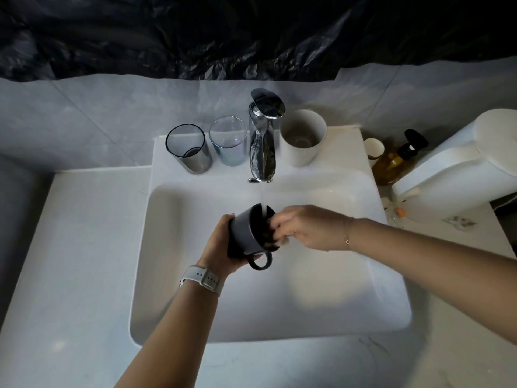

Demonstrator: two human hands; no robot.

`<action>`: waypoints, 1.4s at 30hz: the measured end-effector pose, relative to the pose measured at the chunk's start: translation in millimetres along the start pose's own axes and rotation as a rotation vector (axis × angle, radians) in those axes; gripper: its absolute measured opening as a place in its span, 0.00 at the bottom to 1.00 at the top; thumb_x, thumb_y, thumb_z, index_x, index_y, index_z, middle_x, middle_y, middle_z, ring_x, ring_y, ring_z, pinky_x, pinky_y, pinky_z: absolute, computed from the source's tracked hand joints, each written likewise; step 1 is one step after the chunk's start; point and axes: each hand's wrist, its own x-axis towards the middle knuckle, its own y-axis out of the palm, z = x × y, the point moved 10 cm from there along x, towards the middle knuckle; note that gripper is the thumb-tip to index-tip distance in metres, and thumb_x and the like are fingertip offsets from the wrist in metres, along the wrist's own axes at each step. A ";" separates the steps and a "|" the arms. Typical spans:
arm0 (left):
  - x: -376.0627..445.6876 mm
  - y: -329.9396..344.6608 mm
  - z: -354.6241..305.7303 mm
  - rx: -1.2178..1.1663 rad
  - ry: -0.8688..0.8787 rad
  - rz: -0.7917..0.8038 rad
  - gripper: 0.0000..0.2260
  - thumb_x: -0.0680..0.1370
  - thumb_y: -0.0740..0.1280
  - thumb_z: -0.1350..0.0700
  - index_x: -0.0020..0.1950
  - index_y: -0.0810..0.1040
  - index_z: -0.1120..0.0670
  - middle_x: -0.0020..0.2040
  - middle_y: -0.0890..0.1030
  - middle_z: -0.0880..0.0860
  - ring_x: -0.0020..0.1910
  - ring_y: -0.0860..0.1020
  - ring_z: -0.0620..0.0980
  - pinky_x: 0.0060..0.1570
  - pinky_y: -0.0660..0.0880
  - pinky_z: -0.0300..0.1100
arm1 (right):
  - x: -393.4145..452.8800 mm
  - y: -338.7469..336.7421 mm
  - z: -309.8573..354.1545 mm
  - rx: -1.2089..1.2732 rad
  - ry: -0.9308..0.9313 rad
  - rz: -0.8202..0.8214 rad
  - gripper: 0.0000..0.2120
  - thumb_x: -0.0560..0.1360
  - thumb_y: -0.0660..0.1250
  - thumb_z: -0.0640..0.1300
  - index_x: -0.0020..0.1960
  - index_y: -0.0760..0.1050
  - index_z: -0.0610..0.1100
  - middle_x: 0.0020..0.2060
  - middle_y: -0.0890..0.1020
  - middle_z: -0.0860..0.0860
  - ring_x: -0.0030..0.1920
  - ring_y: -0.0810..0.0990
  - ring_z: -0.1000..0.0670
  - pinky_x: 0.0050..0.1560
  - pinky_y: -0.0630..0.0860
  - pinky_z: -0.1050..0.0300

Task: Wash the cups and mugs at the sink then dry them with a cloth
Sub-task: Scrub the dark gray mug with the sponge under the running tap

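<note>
Bare forearms, a white watch strap (202, 279) on the left wrist, a thin bracelet (347, 239) on the right.

The back ledge is crowded: dark glass (188, 148), clear glass (228, 144), tap (263, 141) and white cup (303, 137) stand close together in a row. The basin (321, 289) offers open room below the mug (249, 233) (held under the tap). Left counter (78, 247) is open.
</note>
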 end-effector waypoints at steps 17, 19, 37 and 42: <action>-12.3 -3.7 28.6 -0.043 -0.042 -0.059 0.09 0.77 0.60 0.52 0.47 0.76 0.56 0.30 0.79 0.55 0.34 0.77 0.54 0.37 0.73 0.43 | -41.2 -21.9 -72.9 0.707 0.573 -0.629 0.09 0.71 0.73 0.36 0.48 0.81 0.47 0.44 0.84 0.52 0.45 0.82 0.59 0.51 0.76 0.61; -11.7 -3.7 26.4 -0.052 -0.023 -0.062 0.10 0.77 0.59 0.51 0.47 0.76 0.55 0.30 0.80 0.55 0.35 0.77 0.54 0.36 0.73 0.43 | -41.5 -44.1 -68.6 0.496 0.551 -0.634 0.04 0.74 0.70 0.38 0.46 0.82 0.45 0.42 0.84 0.54 0.44 0.82 0.58 0.51 0.77 0.61; -27.5 10.7 19.9 -0.014 0.005 -0.039 0.11 0.77 0.59 0.51 0.45 0.76 0.55 0.32 0.80 0.56 0.33 0.77 0.55 0.37 0.73 0.45 | -25.5 -36.4 -17.7 0.450 0.433 -0.740 0.08 0.76 0.65 0.44 0.46 0.78 0.40 0.44 0.80 0.48 0.45 0.79 0.52 0.47 0.74 0.60; -24.7 12.5 17.8 -0.028 0.009 -0.034 0.11 0.77 0.59 0.51 0.45 0.76 0.55 0.31 0.80 0.55 0.32 0.78 0.54 0.37 0.72 0.45 | -33.6 -20.9 -28.1 0.587 0.428 -0.618 0.09 0.74 0.71 0.41 0.53 0.82 0.41 0.52 0.80 0.50 0.54 0.79 0.53 0.53 0.74 0.65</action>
